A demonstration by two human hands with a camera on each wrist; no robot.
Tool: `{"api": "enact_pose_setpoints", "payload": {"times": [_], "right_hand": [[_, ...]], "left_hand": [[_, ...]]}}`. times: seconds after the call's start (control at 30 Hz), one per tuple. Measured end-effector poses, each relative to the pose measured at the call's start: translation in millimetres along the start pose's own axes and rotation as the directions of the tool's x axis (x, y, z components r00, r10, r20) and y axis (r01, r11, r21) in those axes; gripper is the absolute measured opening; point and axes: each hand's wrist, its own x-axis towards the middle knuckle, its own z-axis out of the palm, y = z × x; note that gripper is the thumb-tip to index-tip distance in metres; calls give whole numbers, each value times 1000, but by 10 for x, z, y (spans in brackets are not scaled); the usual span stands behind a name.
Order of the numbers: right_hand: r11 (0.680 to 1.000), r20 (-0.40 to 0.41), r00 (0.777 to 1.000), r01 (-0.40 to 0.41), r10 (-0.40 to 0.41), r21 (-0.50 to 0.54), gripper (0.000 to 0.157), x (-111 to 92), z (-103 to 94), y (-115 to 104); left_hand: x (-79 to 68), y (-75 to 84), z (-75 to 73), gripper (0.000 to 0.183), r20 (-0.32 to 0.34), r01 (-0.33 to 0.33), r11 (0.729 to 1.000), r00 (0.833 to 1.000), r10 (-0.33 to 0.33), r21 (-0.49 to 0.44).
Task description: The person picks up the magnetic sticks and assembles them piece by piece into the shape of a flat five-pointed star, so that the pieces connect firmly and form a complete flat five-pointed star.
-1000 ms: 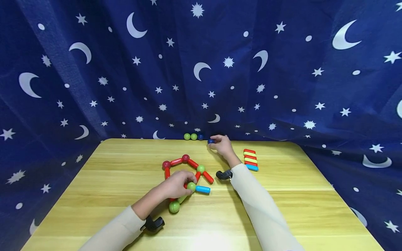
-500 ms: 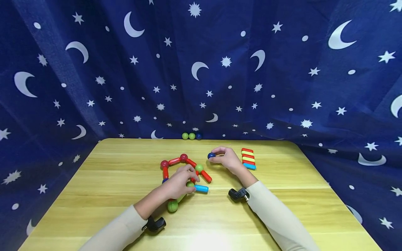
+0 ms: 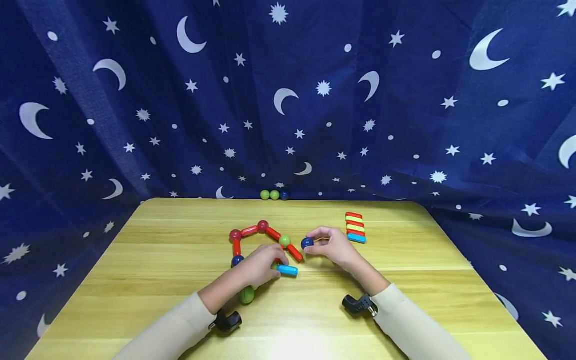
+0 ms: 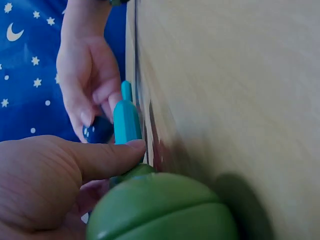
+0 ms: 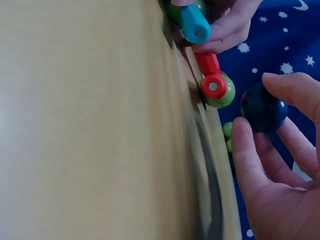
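Note:
My right hand (image 3: 335, 248) pinches a dark blue ball (image 3: 307, 243) between thumb and fingertips, held just above the table. Close to its left is the free end of a red rod (image 3: 295, 253), attached to a light green ball (image 3: 285, 241). My left hand (image 3: 261, 266) holds a green ball (image 5: 174, 15) of the magnetic stick-and-ball shape, thumb on one side and fingers on the other, mostly covering it. From that ball a blue rod (image 3: 288, 270) points right. A larger green ball (image 4: 165, 210) sits nearest the left wrist camera.
The shape continues leftward with red rods (image 3: 250, 231), two dark red balls (image 3: 263, 226) and a blue ball (image 3: 237, 260). Loose rods (image 3: 355, 225) lie stacked side by side at right. Two green balls (image 3: 270, 195) and a blue ball (image 3: 284, 195) line the back edge.
My right hand has brought the dark blue ball from the back edge toward me, close to the shape's right side. My left hand stays at the same green ball, its fingers shifting slightly.

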Motion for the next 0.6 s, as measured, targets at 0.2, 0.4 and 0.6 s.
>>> {"api": "enact_pose_setpoints", "payload": {"times": [0.2,0.4,0.6], "right_hand": [[1000,59,998,-8,6,29,41,-210,50,23],[994,130,991,-45,32,95,44,-399,123,27],[997,170,985,-29,16,72,39,-518,199,-11]], "left_hand": [[-80,-60,-45,25,43,-28,999,999,29,-28],[-118,-68,-65,24,42,-19,996,999,23,-88],[-94,-32,-15,21,-5,-32,992,999,32,-124]]}}
